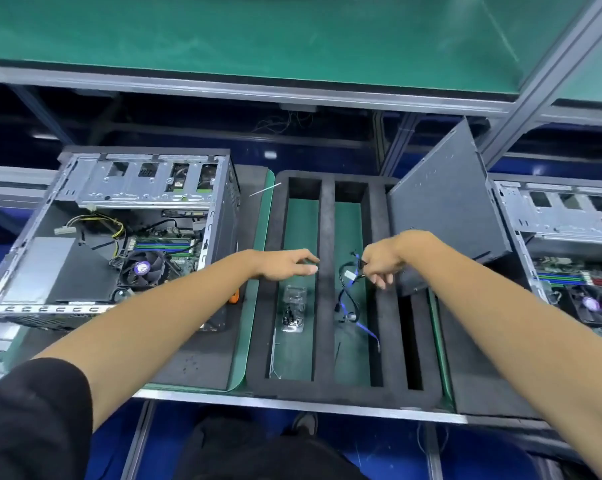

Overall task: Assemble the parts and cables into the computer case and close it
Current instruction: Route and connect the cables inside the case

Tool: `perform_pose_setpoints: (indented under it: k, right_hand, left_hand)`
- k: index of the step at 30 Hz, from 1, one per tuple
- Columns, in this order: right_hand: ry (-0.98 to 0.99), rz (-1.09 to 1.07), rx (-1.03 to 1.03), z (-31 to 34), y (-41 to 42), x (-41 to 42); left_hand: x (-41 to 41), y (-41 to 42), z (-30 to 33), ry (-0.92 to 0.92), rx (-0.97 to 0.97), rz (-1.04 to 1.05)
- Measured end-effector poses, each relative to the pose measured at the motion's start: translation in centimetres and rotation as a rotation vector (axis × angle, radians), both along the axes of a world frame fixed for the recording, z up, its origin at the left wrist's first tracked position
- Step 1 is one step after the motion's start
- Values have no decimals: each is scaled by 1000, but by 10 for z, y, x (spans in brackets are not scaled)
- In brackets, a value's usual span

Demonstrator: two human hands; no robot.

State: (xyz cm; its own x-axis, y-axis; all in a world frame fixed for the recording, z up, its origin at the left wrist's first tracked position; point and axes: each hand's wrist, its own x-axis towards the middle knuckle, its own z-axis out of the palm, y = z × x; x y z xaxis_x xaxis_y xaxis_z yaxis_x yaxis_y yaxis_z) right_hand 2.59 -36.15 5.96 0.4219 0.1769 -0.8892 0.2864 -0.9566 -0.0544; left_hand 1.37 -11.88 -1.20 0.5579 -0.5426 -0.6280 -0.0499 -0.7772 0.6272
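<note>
Cable pickup step: right hand pinches cable bundle in foam tray, left hand loose-fingered, holds nothing; next prob lift bundle w/o snagging to open case

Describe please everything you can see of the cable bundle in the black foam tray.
The cable bundle is a loose tangle of thin black and blue wires with small connectors, one of them pale. It lies in the second slot from the left of the foam tray, on the green mat. The right hand pinches its upper end, lifting that part; the lower blue strand trails toward the near end of the slot. The left hand does not touch it.
</note>
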Motion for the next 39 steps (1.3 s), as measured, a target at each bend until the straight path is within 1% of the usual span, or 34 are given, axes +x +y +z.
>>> perform_pose_setpoints:
  k: [2, 4, 7, 9, 12, 16, 17, 19, 23, 26, 28, 30, 31, 32, 35, 36, 37, 39]
  right_hand:
    - [-54, 53, -21, 33, 2, 17]
    - [-100, 49, -23, 65, 3, 29]
    - [-120, 16, -3, 108, 12, 43]
    - [-147, -4, 44, 132, 17, 52]
    - [-214, -57, 202, 170, 26, 65]
    - [-344, -96, 454, 218, 42, 83]
    - [-379, -101, 537, 226, 47, 87]
    - [-409, -118, 695, 234, 62, 94]
    - [-438, -240, 987, 222, 111, 102]
    - [-456, -345, 1145, 198, 158, 103]
    - [-410, -499, 1248, 178, 192, 103]
    - [-338, -740, 1396, 158, 225, 101]
    - [-324, -857, 1463, 148, 241, 99]
    - [-331, -960, 1517, 137, 257, 98]
    - [-335, -1298, 1669, 107, 296, 90]
    - [-326, -1407, 1696, 97, 307, 88]
    - [-324, -1469, 1695, 87, 316, 85]
    - [-329, -1490, 1637, 69, 331, 80]
  left_hand:
    - [-5, -8, 11, 71, -132, 153]
    - [-8, -16, 18, 114, -219, 284]
    - [-12, -30, 28, 137, -310, 343]
    - [-12, -40, 36, 141, -406, 381]
    - [-4, -46, 62, 102, -623, 493]
    - [9, -20, 112, 35, -928, 761]
    - [13, -8, 127, 10, -991, 810]
    - [18, 21, 153, -74, -1047, 866]
    - [23, 101, 186, -163, -1005, 940]
    - [23, 167, 197, -236, -916, 926]
    - [23, 210, 200, -290, -874, 920]
    - [18, 251, 197, -276, -832, 863]
    - [13, 270, 195, -252, -771, 815]
    - [8, 289, 192, -225, -669, 762]
    - [-7, 335, 183, -175, -222, 520]
    - [-11, 345, 177, -157, -169, 463]
    - [-13, 353, 172, -132, -194, 474]
    - [-15, 365, 160, -90, -388, 652]
